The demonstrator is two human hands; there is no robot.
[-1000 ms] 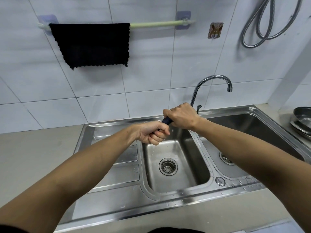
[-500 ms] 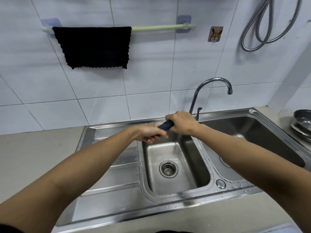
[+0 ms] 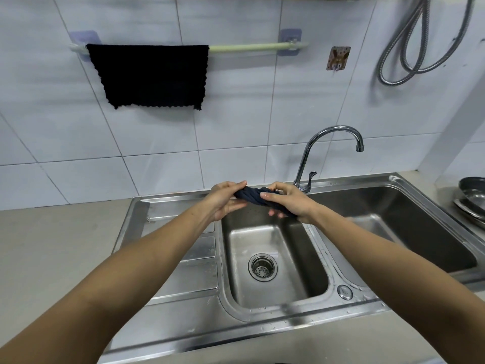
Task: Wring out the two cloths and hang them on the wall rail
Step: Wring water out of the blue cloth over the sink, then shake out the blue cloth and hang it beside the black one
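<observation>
Above the small sink basin [image 3: 275, 261]: twisted dark blue cloth [image 3: 253, 197] gripped at its ends by left hand [image 3: 224, 199] and right hand [image 3: 288, 203]; black cloth [image 3: 151, 74] draped over wall rail [image 3: 252, 47] higher up

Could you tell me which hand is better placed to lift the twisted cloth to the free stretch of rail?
Right hand, probably: the bare rail lies right of the black cloth.
</observation>
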